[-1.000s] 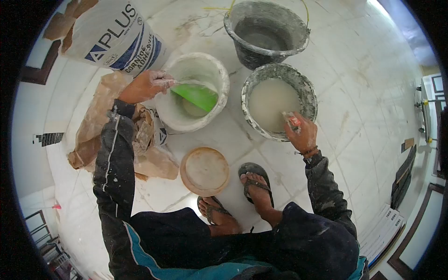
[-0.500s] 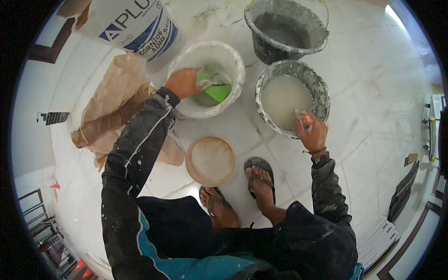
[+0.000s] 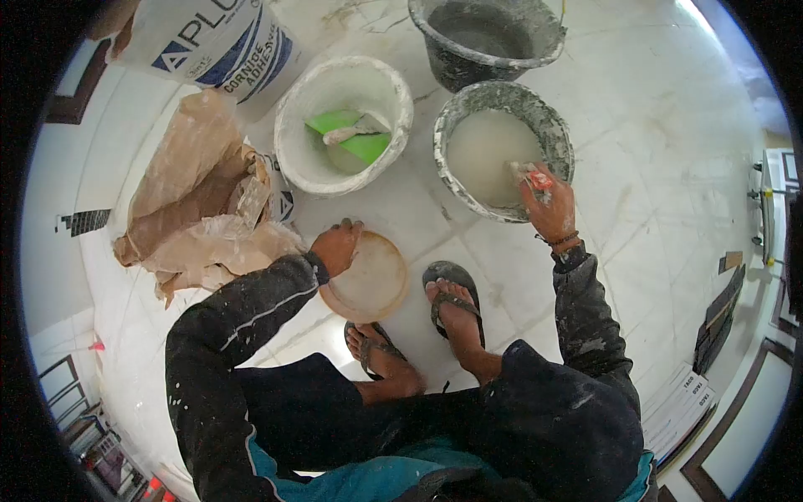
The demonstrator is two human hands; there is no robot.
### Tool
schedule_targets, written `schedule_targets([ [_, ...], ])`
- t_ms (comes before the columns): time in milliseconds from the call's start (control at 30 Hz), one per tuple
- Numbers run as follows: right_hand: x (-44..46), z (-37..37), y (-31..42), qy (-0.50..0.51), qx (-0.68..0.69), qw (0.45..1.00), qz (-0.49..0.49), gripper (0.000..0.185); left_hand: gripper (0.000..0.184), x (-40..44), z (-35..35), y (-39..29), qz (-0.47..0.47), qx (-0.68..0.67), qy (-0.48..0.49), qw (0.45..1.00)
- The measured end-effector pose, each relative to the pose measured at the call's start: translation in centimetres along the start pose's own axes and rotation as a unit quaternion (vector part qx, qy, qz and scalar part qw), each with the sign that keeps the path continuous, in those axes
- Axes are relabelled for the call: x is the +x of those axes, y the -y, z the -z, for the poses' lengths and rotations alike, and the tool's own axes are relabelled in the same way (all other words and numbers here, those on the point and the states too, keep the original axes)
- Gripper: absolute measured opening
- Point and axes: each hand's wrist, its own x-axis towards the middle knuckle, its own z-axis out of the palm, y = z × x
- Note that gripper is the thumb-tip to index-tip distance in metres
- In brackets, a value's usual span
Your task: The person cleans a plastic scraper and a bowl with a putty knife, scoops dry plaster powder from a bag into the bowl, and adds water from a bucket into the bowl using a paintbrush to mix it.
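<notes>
My left hand (image 3: pixel 338 248) is at the upper left rim of a round, shallow tan dish (image 3: pixel 368 280), its fingers bent over the edge. My right hand (image 3: pixel 548 203) is closed around a tool with a red part (image 3: pixel 540 180), over the near right rim of a dark bucket (image 3: pixel 445 164) of cloudy liquid (image 3: pixel 492 155). The tool's far end is hard to make out. A green scraper (image 3: pixel 368 148) with a whitish handle lies inside the white bucket (image 3: pixel 287 151), touched by neither hand.
A second dark bucket (image 3: pixel 435 63) stands behind the liquid one. At the left are a torn brown paper bag (image 3: pixel 180 171) and an upright cornice adhesive bag (image 3: pixel 226 50). My sandalled feet (image 3: pixel 458 314) are just right of and below the dish. Boards (image 3: pixel 682 402) lie at the right.
My left hand has let go of the green scraper, left it in the white bucket and moved down to the dish. My right hand has stayed at the liquid bucket's rim.
</notes>
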Motion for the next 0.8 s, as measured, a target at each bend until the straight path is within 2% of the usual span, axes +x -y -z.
schedule_targets([
  [33,-0.2,0.2,-0.4,-0.005,-0.002,1.000,-0.001,0.033,0.045,0.5,0.0,0.4,-0.004,0.003,-0.002,1.000],
  [100,-0.3,1.0,0.7,-0.026,0.111,0.993,-0.034,0.029,0.049,1.5,1.4,0.5,-0.036,-0.034,0.034,0.998],
  [133,-0.4,1.4,1.1,-0.033,0.110,0.993,-0.037,0.029,0.049,1.9,2.1,0.5,-0.042,-0.028,0.035,0.998],
  [200,-0.5,2.3,1.7,-0.013,0.135,0.990,-0.045,0.027,0.053,3.2,4.2,0.4,-0.041,-0.144,0.160,0.976],
  [300,-0.8,2.4,0.2,-0.060,0.050,0.997,0.006,0.028,0.053,2.7,9.2,-2.0,-0.055,-0.172,0.194,0.964],
  [333,-0.4,2.5,-0.5,-0.061,0.078,0.995,0.021,0.029,0.053,2.5,11.0,-2.4,-0.063,-0.164,0.196,0.965],
  [400,0.1,3.3,-1.2,-0.070,0.106,0.992,-0.005,0.029,0.053,1.5,14.9,-2.4,-0.183,-0.134,0.002,0.974],
  [467,0.7,4.2,-1.3,-0.068,0.216,0.972,-0.067,0.023,0.045,1.7,20.0,-3.2,-0.104,-0.261,-0.017,0.960],
  [533,0.9,5.4,-0.6,-0.094,0.223,0.967,-0.084,0.022,0.048,3.3,23.7,-2.0,-0.021,-0.387,-0.009,0.922],
  [600,1.0,5.9,-0.5,-0.118,0.233,0.960,-0.098,0.020,0.042,5.7,23.1,1.6,-0.056,-0.543,-0.129,0.828],
  [633,1.0,6.1,-0.6,-0.136,0.278,0.945,-0.106,0.020,0.042,7.1,23.9,0.7,-0.056,-0.543,-0.129,0.828],
  [700,0.8,6.8,-0.4,-0.159,0.320,0.927,-0.113,0.020,0.043,10.4,25.1,-3.8,-0.089,-0.600,-0.133,0.784],
  [767,0.2,7.9,0.9,-0.202,0.363,0.901,-0.124,0.020,0.042,12.9,24.7,-8.5,-0.094,-0.446,-0.221,0.862],
  [800,0.0,8.4,1.4,-0.205,0.362,0.901,-0.123,0.020,0.042,14.2,24.2,-9.7,-0.098,-0.445,-0.221,0.862],
])
